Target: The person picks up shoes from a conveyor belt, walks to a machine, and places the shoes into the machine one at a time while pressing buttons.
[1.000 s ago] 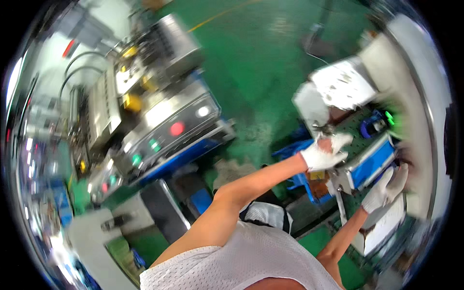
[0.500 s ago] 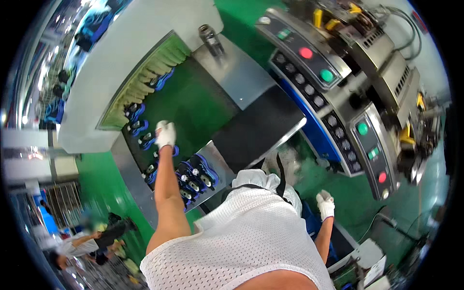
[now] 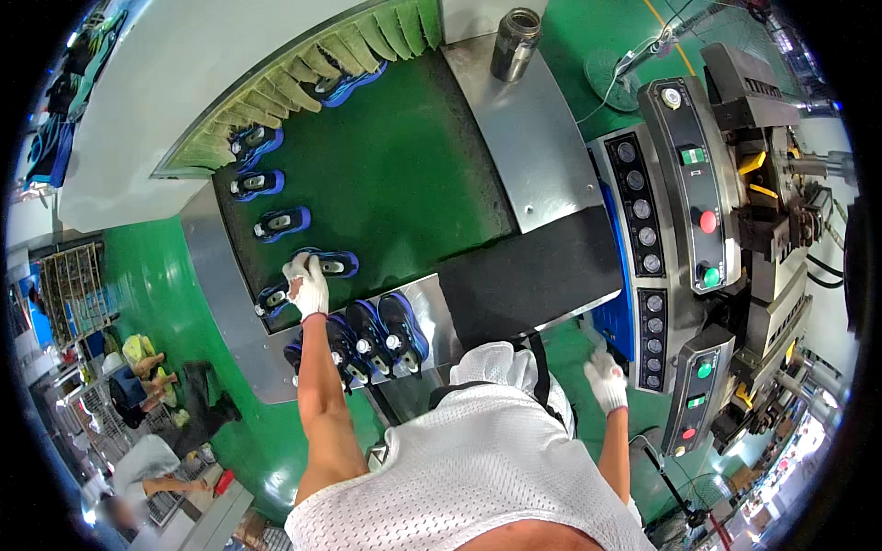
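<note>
My left hand [image 3: 306,286], in a white glove, reaches over the left end of the green conveyor belt [image 3: 386,165]. Its bent fingers close on the end of a black and blue sports shoe [image 3: 333,264]; the glove hides part of their hold. Another shoe [image 3: 273,299] lies just left of that hand. Farther back, several more shoes [image 3: 282,223] form a row along the belt's left side. On the metal ledge nearer to me stand several shoes [image 3: 401,326] packed side by side. My right hand [image 3: 606,378], gloved too, hangs empty at my right side, fingers loosely apart and slightly blurred.
Fabric strips [image 3: 358,46] curtain the machine opening behind the belt. A dark bottle [image 3: 515,44] stands on the metal side panel. A black mat [image 3: 533,271] covers the front right ledge. At right is a machine with buttons and gauges [image 3: 684,184]. People sit at far lower left.
My view has turned, bringing the belt round more squarely. My left hand has drawn back toward me, onto the shoe. My right hand stays low at my side, empty.
</note>
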`<action>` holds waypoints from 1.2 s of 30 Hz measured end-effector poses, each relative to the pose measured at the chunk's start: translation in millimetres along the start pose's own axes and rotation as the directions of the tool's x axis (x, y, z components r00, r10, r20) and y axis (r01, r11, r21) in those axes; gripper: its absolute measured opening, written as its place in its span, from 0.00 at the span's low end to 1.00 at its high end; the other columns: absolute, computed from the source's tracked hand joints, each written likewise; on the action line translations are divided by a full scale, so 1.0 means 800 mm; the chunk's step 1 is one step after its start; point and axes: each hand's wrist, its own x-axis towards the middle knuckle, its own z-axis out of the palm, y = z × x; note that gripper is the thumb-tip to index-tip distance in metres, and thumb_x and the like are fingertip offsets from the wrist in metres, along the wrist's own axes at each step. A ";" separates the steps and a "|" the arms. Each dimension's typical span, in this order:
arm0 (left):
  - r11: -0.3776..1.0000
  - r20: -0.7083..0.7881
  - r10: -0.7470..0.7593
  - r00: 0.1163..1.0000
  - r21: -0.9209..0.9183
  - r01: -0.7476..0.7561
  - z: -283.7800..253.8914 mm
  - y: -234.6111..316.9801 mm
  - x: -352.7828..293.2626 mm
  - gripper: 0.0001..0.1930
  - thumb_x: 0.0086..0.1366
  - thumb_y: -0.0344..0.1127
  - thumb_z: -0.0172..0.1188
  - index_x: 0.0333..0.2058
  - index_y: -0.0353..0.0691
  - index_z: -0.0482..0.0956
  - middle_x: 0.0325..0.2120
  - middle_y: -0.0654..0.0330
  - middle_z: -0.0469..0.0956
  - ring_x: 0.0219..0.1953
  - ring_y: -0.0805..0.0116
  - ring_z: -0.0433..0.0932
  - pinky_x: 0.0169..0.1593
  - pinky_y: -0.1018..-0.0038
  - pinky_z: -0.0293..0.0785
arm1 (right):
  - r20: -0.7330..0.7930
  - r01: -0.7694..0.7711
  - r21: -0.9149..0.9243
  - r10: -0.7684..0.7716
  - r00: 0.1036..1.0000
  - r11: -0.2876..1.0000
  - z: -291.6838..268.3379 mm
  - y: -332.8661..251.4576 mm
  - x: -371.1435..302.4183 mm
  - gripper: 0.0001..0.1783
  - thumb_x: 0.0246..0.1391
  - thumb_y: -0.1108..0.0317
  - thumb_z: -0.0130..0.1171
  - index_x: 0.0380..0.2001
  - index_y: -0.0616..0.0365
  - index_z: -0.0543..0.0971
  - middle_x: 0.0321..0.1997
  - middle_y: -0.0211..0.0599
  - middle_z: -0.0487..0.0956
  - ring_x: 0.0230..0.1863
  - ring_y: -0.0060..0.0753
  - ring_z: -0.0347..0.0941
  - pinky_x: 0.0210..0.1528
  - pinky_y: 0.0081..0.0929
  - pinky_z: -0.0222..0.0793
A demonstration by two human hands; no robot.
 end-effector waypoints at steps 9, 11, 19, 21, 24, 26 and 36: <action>0.768 0.316 0.607 0.729 -0.470 -0.436 -0.067 0.349 -0.116 0.12 0.56 0.31 0.73 0.38 0.36 0.83 0.38 0.53 0.77 0.36 0.59 0.80 0.40 0.67 0.78 | 0.117 0.661 0.177 -0.683 0.721 0.729 -0.025 -0.381 0.016 0.44 0.48 0.60 0.69 0.66 0.64 0.64 0.69 0.59 0.67 0.68 0.58 0.66 0.68 0.44 0.64; 0.520 0.163 0.823 0.544 -0.603 -0.605 -0.070 0.432 -0.153 0.11 0.54 0.31 0.74 0.36 0.37 0.83 0.37 0.53 0.78 0.37 0.59 0.81 0.41 0.66 0.79 | -0.520 0.773 -0.204 -0.735 0.434 0.601 0.019 -0.340 0.049 0.39 0.48 0.67 0.63 0.64 0.63 0.65 0.60 0.62 0.72 0.58 0.64 0.73 0.61 0.51 0.70; -0.041 -0.171 0.969 0.176 -0.821 -0.570 -0.117 0.685 -0.230 0.35 0.55 0.25 0.73 0.61 0.33 0.69 0.53 0.51 0.74 0.45 0.62 0.81 0.48 0.70 0.81 | -0.236 0.395 0.685 -0.327 0.915 0.612 -0.205 -0.181 -0.002 0.40 0.52 0.49 0.73 0.57 0.66 0.69 0.47 0.40 0.78 0.45 0.29 0.74 0.47 0.30 0.72; -0.047 -0.247 0.940 0.236 -0.778 -0.627 -0.107 0.725 -0.241 0.30 0.58 0.27 0.72 0.58 0.32 0.72 0.57 0.45 0.71 0.49 0.57 0.80 0.46 0.71 0.84 | -0.216 0.325 0.858 -0.294 0.931 0.399 -0.249 -0.138 -0.043 0.33 0.52 0.48 0.73 0.46 0.67 0.77 0.34 0.31 0.79 0.31 0.21 0.71 0.33 0.25 0.70; 0.039 -0.180 0.914 0.365 -0.854 -0.518 -0.075 0.765 -0.251 0.29 0.64 0.21 0.62 0.63 0.32 0.65 0.58 0.49 0.68 0.49 0.60 0.79 0.51 0.70 0.80 | -0.228 0.258 0.952 -0.184 0.956 0.162 -0.282 -0.096 -0.079 0.25 0.53 0.58 0.73 0.46 0.65 0.78 0.36 0.30 0.79 0.33 0.21 0.71 0.34 0.24 0.69; 0.149 -0.042 0.917 0.398 -0.887 -0.438 -0.055 0.788 -0.262 0.28 0.65 0.20 0.60 0.63 0.31 0.66 0.57 0.51 0.68 0.50 0.62 0.79 0.51 0.71 0.78 | -0.220 0.195 0.968 -0.155 0.963 -0.158 -0.307 -0.083 -0.101 0.31 0.52 0.67 0.74 0.56 0.66 0.73 0.47 0.36 0.81 0.45 0.25 0.78 0.48 0.26 0.77; 0.231 0.117 0.954 0.275 -0.871 -0.433 -0.010 0.819 -0.282 0.27 0.64 0.20 0.63 0.62 0.33 0.68 0.57 0.50 0.69 0.54 0.58 0.79 0.52 0.69 0.81 | -0.399 0.377 0.862 0.006 0.917 -0.340 -0.341 -0.058 -0.095 0.28 0.54 0.69 0.68 0.57 0.63 0.75 0.47 0.35 0.82 0.43 0.23 0.78 0.46 0.26 0.76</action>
